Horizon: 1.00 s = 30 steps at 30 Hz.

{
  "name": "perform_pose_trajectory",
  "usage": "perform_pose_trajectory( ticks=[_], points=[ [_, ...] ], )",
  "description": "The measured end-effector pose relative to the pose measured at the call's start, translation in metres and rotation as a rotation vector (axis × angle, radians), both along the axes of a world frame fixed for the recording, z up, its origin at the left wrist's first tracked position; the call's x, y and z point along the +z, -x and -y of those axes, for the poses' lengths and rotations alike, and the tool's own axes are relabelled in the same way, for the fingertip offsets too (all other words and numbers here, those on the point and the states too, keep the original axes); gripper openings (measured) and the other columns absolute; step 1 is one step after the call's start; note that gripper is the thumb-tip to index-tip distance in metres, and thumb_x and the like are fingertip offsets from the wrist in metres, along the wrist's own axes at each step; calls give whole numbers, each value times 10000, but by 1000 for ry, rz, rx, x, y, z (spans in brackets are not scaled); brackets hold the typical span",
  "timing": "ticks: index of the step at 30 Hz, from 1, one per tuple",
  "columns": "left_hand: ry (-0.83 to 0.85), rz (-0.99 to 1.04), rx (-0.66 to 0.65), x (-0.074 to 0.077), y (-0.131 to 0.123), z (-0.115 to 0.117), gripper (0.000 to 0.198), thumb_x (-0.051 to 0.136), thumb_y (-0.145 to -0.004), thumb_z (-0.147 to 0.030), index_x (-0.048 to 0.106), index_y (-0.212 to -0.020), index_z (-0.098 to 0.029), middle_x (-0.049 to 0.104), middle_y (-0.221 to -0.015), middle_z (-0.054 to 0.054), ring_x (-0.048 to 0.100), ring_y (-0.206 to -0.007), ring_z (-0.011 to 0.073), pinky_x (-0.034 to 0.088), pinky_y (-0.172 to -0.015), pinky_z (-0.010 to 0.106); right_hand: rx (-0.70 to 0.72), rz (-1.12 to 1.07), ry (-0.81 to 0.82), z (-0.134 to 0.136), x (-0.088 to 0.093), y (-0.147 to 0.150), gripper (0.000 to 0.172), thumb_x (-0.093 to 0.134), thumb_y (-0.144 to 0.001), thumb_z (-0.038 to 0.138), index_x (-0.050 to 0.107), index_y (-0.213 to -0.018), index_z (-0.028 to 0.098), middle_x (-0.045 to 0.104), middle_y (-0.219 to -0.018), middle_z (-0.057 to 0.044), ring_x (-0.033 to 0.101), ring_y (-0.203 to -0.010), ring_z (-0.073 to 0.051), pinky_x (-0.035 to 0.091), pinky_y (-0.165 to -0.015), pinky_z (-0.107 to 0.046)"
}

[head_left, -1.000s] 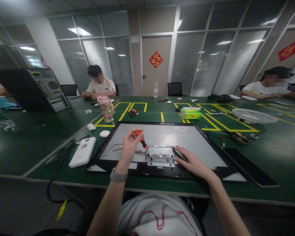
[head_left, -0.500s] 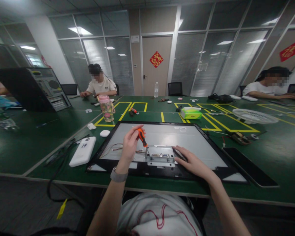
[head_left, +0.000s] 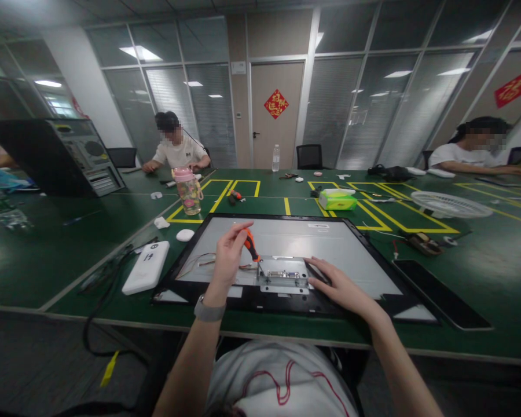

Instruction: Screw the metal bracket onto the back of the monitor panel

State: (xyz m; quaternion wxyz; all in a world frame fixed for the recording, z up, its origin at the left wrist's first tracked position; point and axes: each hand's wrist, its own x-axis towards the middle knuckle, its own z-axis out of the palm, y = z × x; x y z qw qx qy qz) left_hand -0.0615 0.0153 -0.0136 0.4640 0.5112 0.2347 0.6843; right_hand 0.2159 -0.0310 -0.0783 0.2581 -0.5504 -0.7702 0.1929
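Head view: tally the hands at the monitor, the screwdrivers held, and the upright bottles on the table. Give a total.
Hands at the monitor: 2 (left hand, right hand)
Screwdrivers held: 1 (orange-handled screwdriver, in the left hand)
Upright bottles on the table: 2 (pink-lidded bottle, clear bottle)
Total: 5

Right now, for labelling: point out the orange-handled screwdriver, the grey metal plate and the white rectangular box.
orange-handled screwdriver (head_left: 252, 246): head view, orange handle.
grey metal plate (head_left: 289, 282): head view, top face.
white rectangular box (head_left: 146, 267): head view, top face.

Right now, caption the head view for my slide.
Left hand holds screwdriver to metal plate on monitor; right hand rests beside plate.
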Motion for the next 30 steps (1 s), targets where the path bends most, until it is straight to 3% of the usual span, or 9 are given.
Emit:
perform_pose_trajectory(
  ticks=[5, 9, 14, 21, 25, 28, 30],
  points=[
    [24, 65, -112, 5, -2, 5, 301, 647, -814, -363, 717, -1016, -150, 701, -913, 82, 644, -862, 172, 500, -827, 310, 5, -1, -5, 0, 1, 0, 604, 463, -894, 557, 481, -1387, 208, 460, -1453, -119, 381, -1364, -296, 300, -1135, -489],
    [-12, -15, -54, -1, 0, 1, 303, 699, -773, -399, 731, -970, -171, 666, -1008, 80, 621, -910, 172, 496, -819, 284, 3, -6, -10, 0, 1, 1, 590, 470, -893, 553, 485, -1383, 224, 473, -1445, -108, 389, -1359, -298, 297, -1135, -500],
    [-41, -93, 23, -6, 2, -3, 298, 722, -769, -336, 722, -1025, -181, 641, -844, 32, 595, -789, 122, 473, -771, 239, 1, -19, -23, 0, -1, 1, 571, 475, -895, 544, 489, -1379, 241, 476, -1444, -95, 393, -1357, -299, 303, -1131, -508],
    [-16, 22, -150, 3, -4, 5, 338, 630, -841, -370, 676, -1117, -180, 713, -962, 81, 661, -879, 176, 490, -882, 343, 11, -5, -6, 1, 2, 1, 596, 457, -900, 548, 481, -1385, 203, 462, -1452, -118, 384, -1363, -289, 283, -1144, -485],
    [-44, -39, -83, -2, -2, 2, 292, 686, -799, -365, 712, -1026, -182, 690, -1012, 85, 640, -925, 181, 496, -847, 308, 2, -9, -4, 2, 2, 1, 592, 458, -899, 549, 478, -1388, 215, 463, -1452, -110, 379, -1366, -297, 297, -1135, -501],
    [-74, -92, 1, -5, 1, -1, 257, 744, -748, -319, 729, -967, -186, 665, -917, 46, 615, -810, 134, 489, -764, 247, -6, -21, -5, 2, 2, 1, 576, 470, -895, 548, 485, -1382, 240, 468, -1450, -94, 382, -1364, -300, 306, -1129, -510],
    [-45, -68, -15, -5, 1, -1, 267, 712, -778, -323, 721, -1009, -189, 666, -883, 40, 620, -787, 127, 490, -773, 252, -2, -24, -5, 1, 1, 1, 577, 474, -894, 544, 484, -1382, 235, 463, -1454, -96, 384, -1362, -299, 301, -1132, -506]
  ],
)
